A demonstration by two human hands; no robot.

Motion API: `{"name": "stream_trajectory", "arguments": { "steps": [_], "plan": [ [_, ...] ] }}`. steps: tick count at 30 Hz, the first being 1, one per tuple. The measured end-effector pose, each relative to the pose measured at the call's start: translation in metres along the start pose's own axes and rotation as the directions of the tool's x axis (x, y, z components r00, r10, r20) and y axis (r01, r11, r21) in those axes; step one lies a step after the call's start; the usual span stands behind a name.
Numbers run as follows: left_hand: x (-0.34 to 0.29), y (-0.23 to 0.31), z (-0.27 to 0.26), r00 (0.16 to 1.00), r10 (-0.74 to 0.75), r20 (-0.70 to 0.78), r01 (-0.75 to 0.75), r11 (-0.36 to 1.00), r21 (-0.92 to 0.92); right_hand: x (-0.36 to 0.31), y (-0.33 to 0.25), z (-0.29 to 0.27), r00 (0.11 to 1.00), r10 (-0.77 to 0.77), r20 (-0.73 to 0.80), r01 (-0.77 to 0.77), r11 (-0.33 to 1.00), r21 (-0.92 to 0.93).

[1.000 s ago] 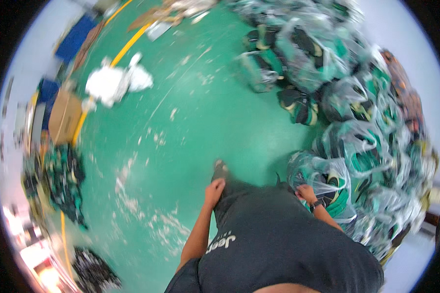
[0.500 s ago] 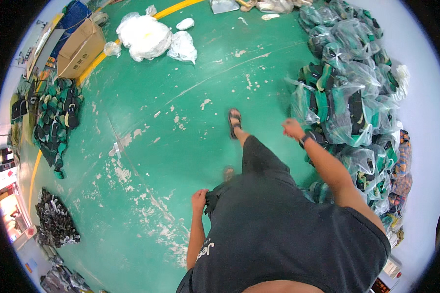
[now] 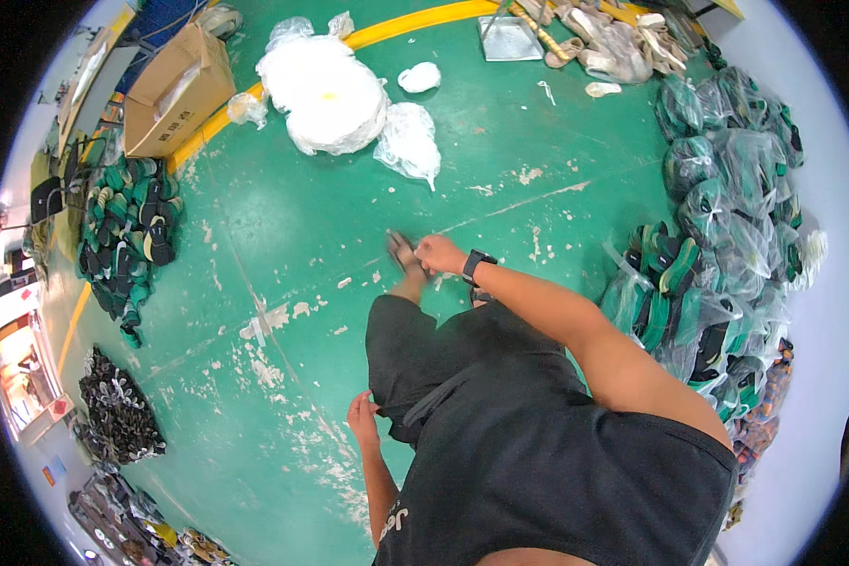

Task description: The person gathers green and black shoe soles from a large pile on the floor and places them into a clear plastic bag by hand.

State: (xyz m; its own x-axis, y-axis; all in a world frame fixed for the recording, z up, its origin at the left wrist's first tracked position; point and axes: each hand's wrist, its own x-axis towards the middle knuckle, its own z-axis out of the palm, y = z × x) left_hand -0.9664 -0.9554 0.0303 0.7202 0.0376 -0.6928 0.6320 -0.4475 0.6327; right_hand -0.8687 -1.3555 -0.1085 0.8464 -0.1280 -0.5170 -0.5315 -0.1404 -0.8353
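Right hand point(image 3: 441, 255), seemingly half-curled

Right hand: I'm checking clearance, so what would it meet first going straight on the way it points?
In the picture, the right hand points leftward onto the sandalled foot; that seems well below, so the way is probably free above the green floor; depth is unclear.

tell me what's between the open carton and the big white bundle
In the head view, a small clear bag and part of the yellow line lie between the carton and the white bundle.

Open floor point(image 3: 566, 212) beside bagged shoes point(image 3: 722, 226)
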Motion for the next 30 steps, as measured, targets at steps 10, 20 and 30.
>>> {"name": "stream_trajectory", "arguments": {
  "steps": [10, 20, 30],
  "plan": [
    [0.376, 0.061, 0.032, 0.991, -0.078, 0.105, 0.077, 0.997, 0.020, 0.355, -0.015, -0.037, 0.949, 0.103, -0.298, -0.156, 0.975, -0.161],
    [0.582, 0.221, -0.003, 0.945, -0.325, -0.043, 0.324, 0.946, -0.027, 0.823, -0.026, -0.066, 0.840, -0.018, -0.542, -0.328, 0.779, -0.534],
    [0.722, 0.324, 0.128, 1.000, 0.005, 0.020, -0.002, 0.993, -0.120, 0.642, -0.206, -0.061, 0.985, 0.038, -0.171, -0.083, 0.961, -0.265]
  ]
}}
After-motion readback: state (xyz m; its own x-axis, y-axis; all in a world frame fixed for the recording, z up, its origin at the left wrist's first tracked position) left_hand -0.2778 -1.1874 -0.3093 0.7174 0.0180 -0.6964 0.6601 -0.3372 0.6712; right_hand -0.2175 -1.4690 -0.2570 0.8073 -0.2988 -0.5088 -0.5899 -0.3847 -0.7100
